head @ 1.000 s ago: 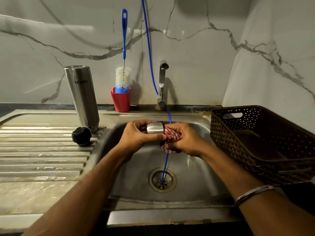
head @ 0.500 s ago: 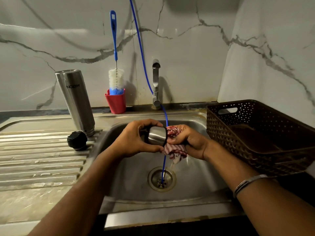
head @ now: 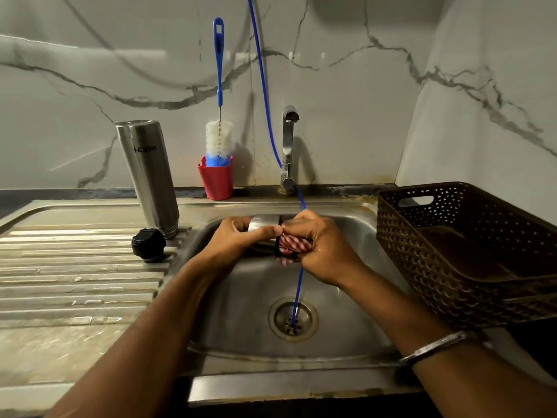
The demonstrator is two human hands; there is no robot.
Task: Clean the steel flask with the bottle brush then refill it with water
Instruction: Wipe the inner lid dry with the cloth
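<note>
Over the steel sink [head: 346,236], left hand [head: 238,239] grips the small steel cup [head: 264,222], right hand [head: 319,251] clenches a red checked cloth [head: 294,245]; wet steel could slip.

The scene is dim and warm-toned, lit from above and somewhat behind the camera. A broad soft shadow falls on the marble wall [head: 346,70] at the top centre, and the tap [head: 288,146] and bottle brush [head: 219,95] throw faint shadows to their right. Pale glare streaks the ribbed draining board [head: 75,267] and glints on the steel flask [head: 149,176]. The wide-angle lens bows the sink rim [head: 301,390] and splays both forearms outward at the lower corners. The centre is fairly sharp; the edges look softer.
</note>
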